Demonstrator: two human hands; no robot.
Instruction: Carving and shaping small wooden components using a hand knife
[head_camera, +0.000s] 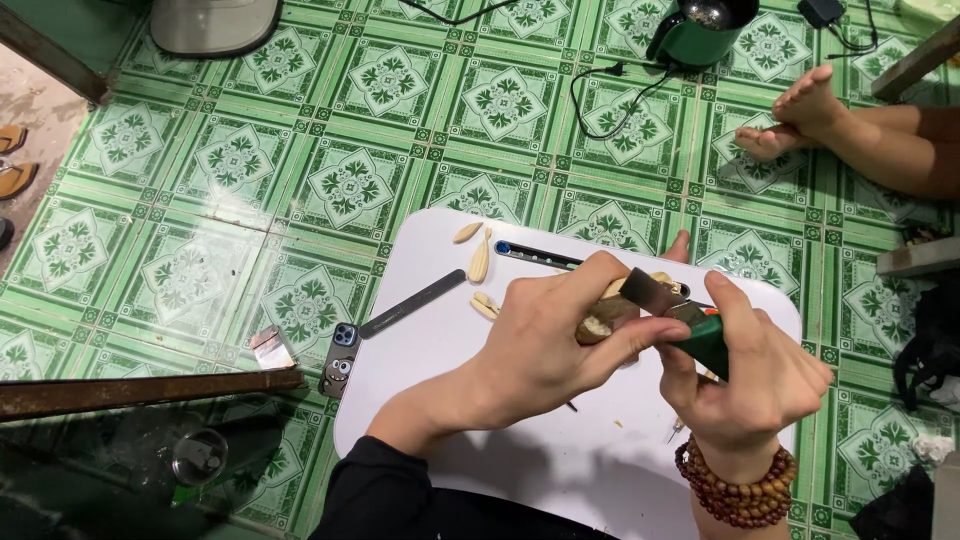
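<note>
Left hand (545, 340) clamps small wood piece (603, 322); right hand (745, 375) grips green-handled knife (672, 305). Wood probably stiff, light; hold low, clear of blade.

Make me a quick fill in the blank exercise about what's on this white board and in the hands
1. The right hand holds a knife with a ____ handle.
2. The left hand grips a small piece of ____.
3. The floor tiles are white and ____.
4. The beaded bracelet sits on the ____ wrist.

Missing words: green; wood; green; right
</note>
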